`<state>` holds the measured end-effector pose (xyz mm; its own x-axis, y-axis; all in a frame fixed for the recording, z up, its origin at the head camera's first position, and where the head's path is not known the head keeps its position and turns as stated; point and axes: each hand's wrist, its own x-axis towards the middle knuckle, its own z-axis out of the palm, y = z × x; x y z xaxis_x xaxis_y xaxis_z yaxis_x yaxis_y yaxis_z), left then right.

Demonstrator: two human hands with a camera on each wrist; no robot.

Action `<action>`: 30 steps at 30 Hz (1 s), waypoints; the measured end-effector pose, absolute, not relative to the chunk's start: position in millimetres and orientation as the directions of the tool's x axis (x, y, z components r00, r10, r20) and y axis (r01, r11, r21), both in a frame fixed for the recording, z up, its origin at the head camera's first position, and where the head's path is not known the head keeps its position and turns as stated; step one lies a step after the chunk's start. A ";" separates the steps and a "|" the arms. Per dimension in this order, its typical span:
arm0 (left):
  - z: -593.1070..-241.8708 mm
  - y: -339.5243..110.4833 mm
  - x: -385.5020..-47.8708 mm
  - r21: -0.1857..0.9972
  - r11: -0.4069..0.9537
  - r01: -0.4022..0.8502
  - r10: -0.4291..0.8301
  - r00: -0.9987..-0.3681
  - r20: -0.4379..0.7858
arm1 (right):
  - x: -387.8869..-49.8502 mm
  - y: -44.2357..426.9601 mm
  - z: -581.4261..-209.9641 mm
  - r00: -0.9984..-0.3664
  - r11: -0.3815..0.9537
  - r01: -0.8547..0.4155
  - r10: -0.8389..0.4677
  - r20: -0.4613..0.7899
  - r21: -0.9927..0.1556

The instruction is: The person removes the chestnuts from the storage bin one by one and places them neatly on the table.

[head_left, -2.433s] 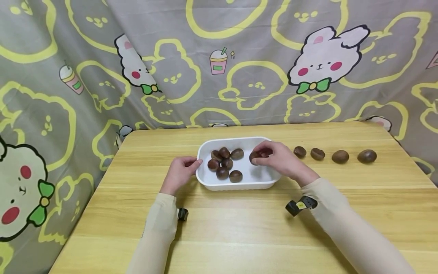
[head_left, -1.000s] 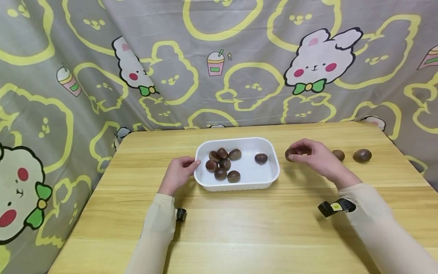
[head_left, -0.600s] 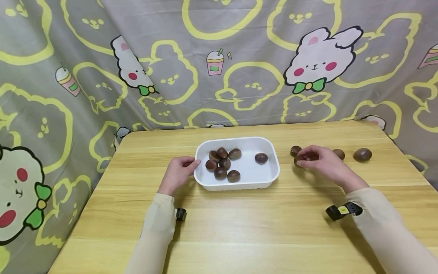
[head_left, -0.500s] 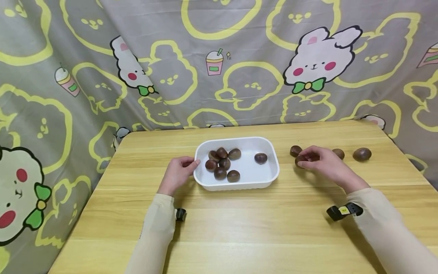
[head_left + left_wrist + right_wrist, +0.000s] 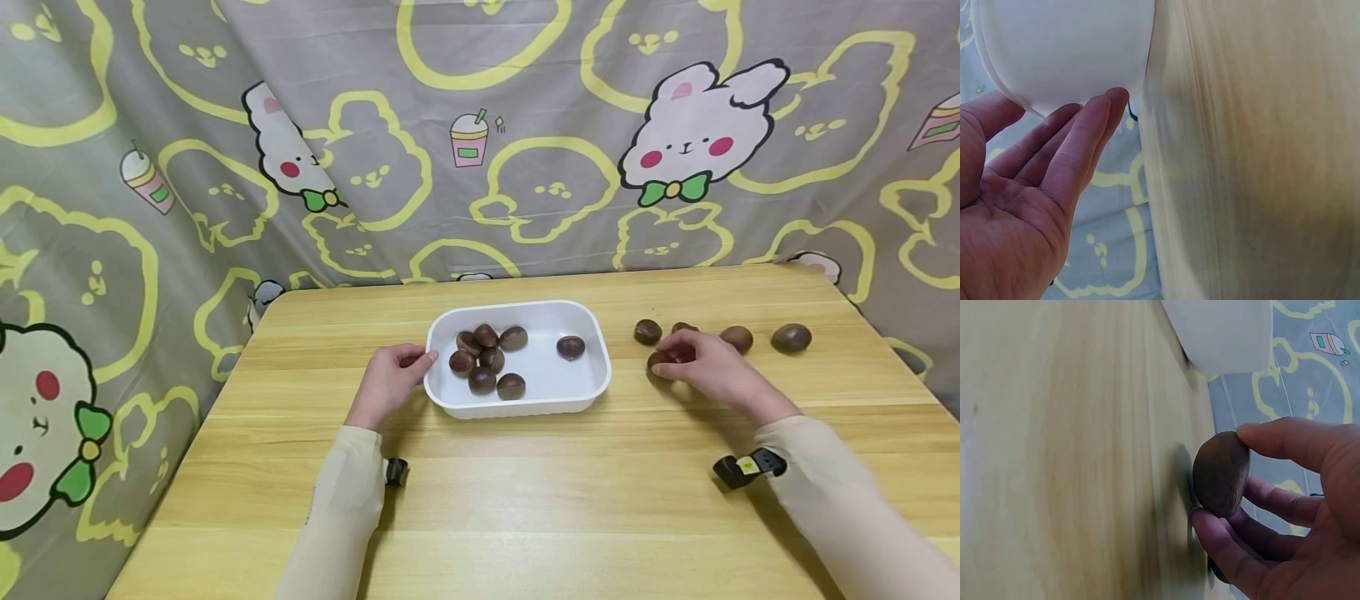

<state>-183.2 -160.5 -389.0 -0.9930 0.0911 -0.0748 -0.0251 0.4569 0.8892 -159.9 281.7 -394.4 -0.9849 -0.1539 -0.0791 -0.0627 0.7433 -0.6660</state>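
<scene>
A white plastic tray [image 5: 540,407] holds several brown chestnuts [image 5: 482,380] bunched on its left, with a lone chestnut [image 5: 570,347] toward its right end. My left hand [image 5: 392,379] pinches the tray's left rim; in the left wrist view the thumb lies at the rim and the fingers touch the outer wall. Right of the tray, my right hand [image 5: 708,371] pinches a chestnut [image 5: 1221,474] between thumb and fingertips, close above the tabletop. Behind that hand is a row of several chestnuts [image 5: 647,332], one of them partly hidden by the fingers.
The light wood table [image 5: 510,517] runs back to a grey patterned curtain [image 5: 360,175] behind and at the left. At the far right of the row lies a larger chestnut [image 5: 791,337]. Both wrists wear black camera straps [image 5: 750,467].
My right hand has let go of a chestnut in the tray's right end and moved right. It now pinches another one beside the row. The left hand stays at the rim.
</scene>
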 end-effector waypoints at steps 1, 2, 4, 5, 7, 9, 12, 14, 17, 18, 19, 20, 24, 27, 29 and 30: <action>-389.2 -160.6 -183.2 0.888 0.459 -0.025 0.091 -0.993 -0.075 | -160.2 280.9 -394.9 -0.985 0.747 -0.061 -0.153 -0.082 -0.662; -389.4 -160.7 -183.3 0.888 0.460 -0.026 0.090 -0.993 -0.076 | -160.4 280.2 -395.4 -0.985 0.752 -0.061 -0.152 -0.083 -0.656; -389.6 -161.1 -183.4 0.886 0.463 -0.029 0.089 -0.993 -0.079 | -160.6 278.8 -395.7 -0.985 0.758 -0.059 -0.151 -0.086 -0.649; -389.6 -161.3 -183.5 0.885 0.465 -0.030 0.088 -0.993 -0.080 | -160.7 278.3 -395.7 -0.985 0.759 -0.057 -0.150 -0.089 -0.648; -389.3 -161.6 -183.6 0.881 0.473 -0.030 0.087 -0.993 -0.080 | -160.7 277.6 -395.6 -0.984 0.761 -0.053 -0.149 -0.095 -0.646; -388.9 -161.8 -183.6 0.878 0.477 -0.028 0.087 -0.993 -0.079 | -160.6 277.1 -395.1 -0.984 0.763 -0.049 -0.148 -0.100 -0.645; -388.2 -161.6 -183.6 0.878 0.478 -0.027 0.088 -0.993 -0.078 | -160.7 276.9 -394.5 -0.984 0.766 -0.044 -0.145 -0.106 -0.642; -387.8 -161.3 -183.3 0.879 0.475 -0.028 0.086 -0.993 -0.078 | -161.0 277.1 -393.9 -0.983 0.769 -0.046 -0.148 -0.108 -0.638; -387.2 -160.8 -183.0 0.880 0.475 -0.030 0.083 -0.993 -0.079 | -161.0 276.9 -392.9 -0.982 0.773 -0.048 -0.151 -0.111 -0.632; -387.1 -160.7 -182.9 0.880 0.474 -0.031 0.083 -0.993 -0.079 | -160.9 277.2 -392.3 -0.982 0.774 -0.050 -0.154 -0.111 -0.632; -387.0 -160.7 -183.0 0.882 0.471 -0.032 0.084 -0.993 -0.081 | -160.8 277.4 -392.0 -0.981 0.773 -0.050 -0.156 -0.112 -0.632; -386.9 -160.6 -182.9 0.882 0.470 -0.034 0.083 -0.993 -0.083 | -160.7 277.8 -391.5 -0.981 0.774 -0.051 -0.158 -0.114 -0.631; -386.8 -160.7 -182.9 0.886 0.463 -0.038 0.084 -0.993 -0.087 | -159.7 278.8 -390.5 -0.981 0.770 -0.052 -0.158 -0.111 -0.636; -386.5 -160.5 -182.6 0.884 0.466 -0.036 0.085 -0.993 -0.085 | -158.2 279.0 -389.4 -0.983 0.771 -0.051 -0.151 -0.104 -0.635; -386.4 -160.4 -182.5 0.882 0.470 -0.036 0.085 -0.993 -0.086 | -157.3 279.1 -387.2 -0.984 0.771 -0.052 -0.147 -0.097 -0.635; -386.5 -160.4 -182.6 0.881 0.472 -0.036 0.086 -0.993 -0.086 | -157.1 279.3 -385.6 -0.985 0.771 -0.053 -0.143 -0.092 -0.634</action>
<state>-182.6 -160.4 -386.5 -0.9926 0.0859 -0.0861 -0.0356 0.4716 0.8811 -157.1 279.3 -385.6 -0.9854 -0.1430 -0.0920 -0.0527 0.7713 -0.6343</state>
